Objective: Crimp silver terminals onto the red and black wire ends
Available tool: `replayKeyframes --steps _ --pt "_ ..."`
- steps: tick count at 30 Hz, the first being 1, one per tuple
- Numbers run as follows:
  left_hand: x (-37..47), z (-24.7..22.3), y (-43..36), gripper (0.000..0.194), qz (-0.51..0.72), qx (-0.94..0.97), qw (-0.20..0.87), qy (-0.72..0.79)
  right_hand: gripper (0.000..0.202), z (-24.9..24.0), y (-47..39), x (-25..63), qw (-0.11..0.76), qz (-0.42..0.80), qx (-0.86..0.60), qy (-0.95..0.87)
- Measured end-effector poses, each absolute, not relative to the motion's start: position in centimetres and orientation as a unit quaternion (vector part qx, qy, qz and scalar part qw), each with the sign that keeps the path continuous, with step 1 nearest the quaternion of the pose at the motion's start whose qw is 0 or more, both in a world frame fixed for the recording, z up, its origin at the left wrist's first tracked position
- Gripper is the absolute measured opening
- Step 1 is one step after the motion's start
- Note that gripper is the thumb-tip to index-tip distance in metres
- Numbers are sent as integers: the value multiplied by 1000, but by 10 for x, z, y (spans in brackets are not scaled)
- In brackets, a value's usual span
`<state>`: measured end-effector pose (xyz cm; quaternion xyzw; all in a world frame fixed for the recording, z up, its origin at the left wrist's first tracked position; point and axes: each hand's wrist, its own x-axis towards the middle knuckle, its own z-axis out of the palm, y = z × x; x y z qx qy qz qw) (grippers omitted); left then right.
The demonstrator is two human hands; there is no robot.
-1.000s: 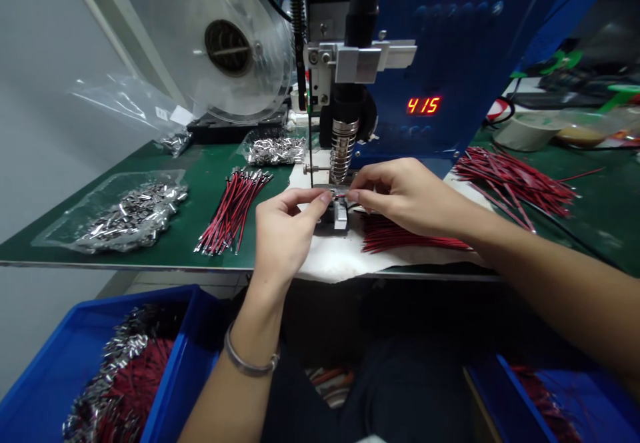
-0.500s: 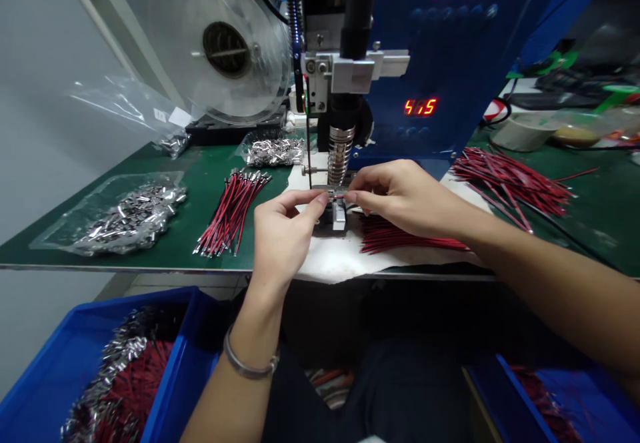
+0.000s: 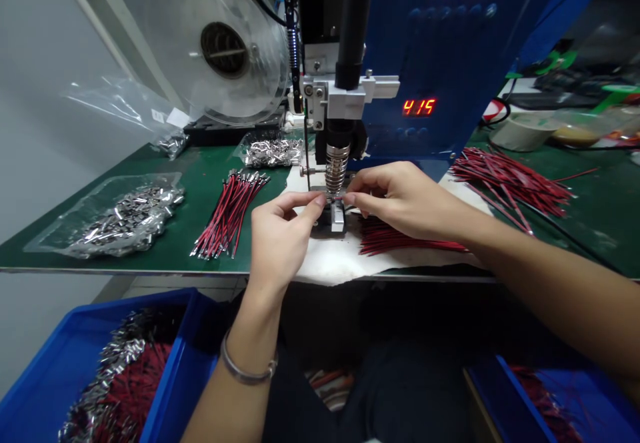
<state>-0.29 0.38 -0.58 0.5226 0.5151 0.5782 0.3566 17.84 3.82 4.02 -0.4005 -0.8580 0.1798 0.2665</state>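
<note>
My left hand pinches thumb and forefinger together at a small metal connector, mostly hidden by the fingertips, on the left of the soldering machine's metal fixture. From the other side my right hand pinches the end of a red-and-black wire at the same spot. Just above both fingertips stands the coiled soldering tip, lowered close to the joint; contact is too small to make out. Beneath my right hand lies a bundle of red wires on white paper.
Wires with metal ends lie left of my left hand. Bags of metal connectors rest further left. More red wires lie at right. Blue bins stand below the table edge. A blue machine housing rises behind.
The soldering head has come down, bringing its coiled tip nearer my fingertips. Both hands keep their pinch at the fixture. The view has shifted slightly.
</note>
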Motion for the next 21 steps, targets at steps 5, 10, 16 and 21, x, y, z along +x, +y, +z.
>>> replayKeyframes --steps 5,10,16,21 --pt "-3 -7 4 28 579 523 352 517 21 40 38 179 266 178 -398 -860" --pt "-3 -6 4 26 579 524 352 516 20 40 39 179 269 182 -396 -859" --pt "-2 -4 3 26 578 520 354 520 19 40 38 179 270 182 -392 -860" --pt "-2 -4 3 26 576 518 356 522 19 39 39 180 267 179 -390 -863"
